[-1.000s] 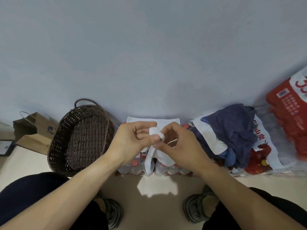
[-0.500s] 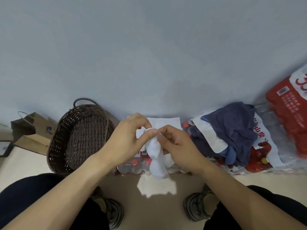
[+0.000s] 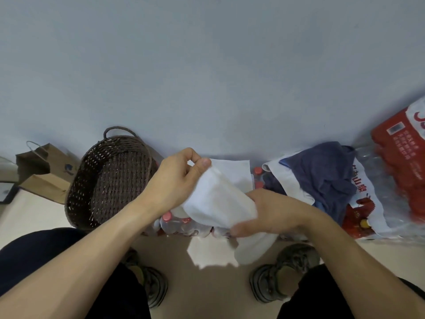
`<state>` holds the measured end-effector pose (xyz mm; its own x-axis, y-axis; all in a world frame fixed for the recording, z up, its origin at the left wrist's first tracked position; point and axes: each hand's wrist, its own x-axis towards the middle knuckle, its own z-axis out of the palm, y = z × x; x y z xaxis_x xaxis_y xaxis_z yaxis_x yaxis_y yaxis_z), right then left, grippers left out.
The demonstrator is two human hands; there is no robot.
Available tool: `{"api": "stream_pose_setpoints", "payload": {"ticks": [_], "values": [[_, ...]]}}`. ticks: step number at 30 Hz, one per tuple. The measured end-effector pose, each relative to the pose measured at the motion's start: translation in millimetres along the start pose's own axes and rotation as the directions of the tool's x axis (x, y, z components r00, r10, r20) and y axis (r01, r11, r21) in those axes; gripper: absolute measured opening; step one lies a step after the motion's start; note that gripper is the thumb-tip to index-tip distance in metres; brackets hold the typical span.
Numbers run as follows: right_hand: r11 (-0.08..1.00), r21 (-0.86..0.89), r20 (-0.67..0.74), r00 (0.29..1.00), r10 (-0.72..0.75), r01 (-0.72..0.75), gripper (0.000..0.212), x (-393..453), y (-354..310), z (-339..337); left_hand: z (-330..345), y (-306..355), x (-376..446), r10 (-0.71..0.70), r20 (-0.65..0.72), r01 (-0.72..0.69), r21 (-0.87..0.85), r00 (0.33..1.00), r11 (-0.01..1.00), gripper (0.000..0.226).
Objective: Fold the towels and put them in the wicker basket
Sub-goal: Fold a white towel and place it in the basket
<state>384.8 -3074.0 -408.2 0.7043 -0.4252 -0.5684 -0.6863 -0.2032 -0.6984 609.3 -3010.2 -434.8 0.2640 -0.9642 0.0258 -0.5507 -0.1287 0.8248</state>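
One white towel (image 3: 218, 203) is in work, held in the air between both hands, in front of the person and above a pack of red-capped water bottles (image 3: 181, 224). The left hand (image 3: 177, 183) pinches its upper left corner between thumb and curled fingers, raised near the rim of the wicker basket (image 3: 108, 180). The right hand (image 3: 273, 212) sits lower and to the right, palm turned in, thumb and fingers closed on the lower edge; a loose tail hangs below it. Judgement: the folding step is in hand and incomplete. The next move calls for bringing the edges together squarely, then carrying the towel left into the basket, which shows no towel inside. A flat white sheet (image 3: 236, 173) lies on the pack beyond the hands. To the right, a heap of dark blue and white towels (image 3: 322, 178) awaits folding.
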Motion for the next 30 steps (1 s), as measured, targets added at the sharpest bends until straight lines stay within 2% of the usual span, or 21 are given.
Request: {"api": "stream_pose_setpoints", "payload": {"ticks": [2, 5, 7, 11, 14, 16, 19, 21, 24, 27, 30], "values": [[0.989, -0.131, 0.11, 0.991, 0.08, -0.066, 0.025, -9, 9, -14, 1, -2, 0, -0.023, 0.015, 0.023, 0.01, 1.0, 1.0, 0.03], [0.96, -0.228, 0.133, 0.972, 0.196, -0.162, 0.02, -25, 18, -40, 1, -6, 0, -0.031, 0.012, 0.03, 0.079, 0.999, 0.996, 0.027], [0.958, -0.201, 0.115, 0.966, 0.231, -0.205, 0.02, -33, 27, -55, -2, -11, 3, -0.026, -0.006, 0.027, 0.139, 1.0, 0.99, 0.027], [0.972, -0.037, 0.107, 0.966, 0.236, -0.234, 0.027, -43, 46, -71, -4, -21, 7, -0.115, 0.016, 0.106, 0.28, 0.993, 0.954, 0.027], [0.973, 0.04, 0.076, 0.972, 0.224, -0.228, 0.036, -48, 58, -76, -4, -27, 7, -0.187, 0.054, 0.141, 0.463, 0.981, 0.875, 0.028], [0.979, 0.098, 0.01, 0.983, 0.181, -0.181, 0.034, -47, 65, -77, -5, -28, 7, -0.232, 0.073, 0.16, 0.527, 0.97, 0.834, 0.03], [0.955, 0.292, -0.175, 0.978, 0.11, -0.055, 0.026, -39, 72, -77, -9, -25, 9, -0.25, 0.066, 0.185, 0.497, 0.966, 0.848, 0.03], [0.883, 0.47, -0.236, 0.966, 0.106, 0.018, 0.021, -30, 76, -76, -14, -24, 13, -0.251, 0.099, 0.175, 0.48, 0.963, 0.86, 0.028], [0.772, 0.635, -0.218, 0.964, 0.155, 0.02, 0.024, -14, 76, -69, -29, -30, 22, -0.288, 0.289, 0.137, 0.448, 0.913, 0.883, 0.018], [0.712, 0.701, -0.163, 0.964, 0.21, -0.037, 0.027, 5, 74, -57, -42, -46, 35, -0.355, 0.467, 0.273, 0.236, 0.81, 0.933, 0.008], [0.672, 0.738, -0.221, 0.923, 0.315, -0.053, 0.015, 26, 80, -52, -38, -67, 51, -0.418, 0.418, 0.377, 0.182, 0.806, 0.908, 0.01]]}}
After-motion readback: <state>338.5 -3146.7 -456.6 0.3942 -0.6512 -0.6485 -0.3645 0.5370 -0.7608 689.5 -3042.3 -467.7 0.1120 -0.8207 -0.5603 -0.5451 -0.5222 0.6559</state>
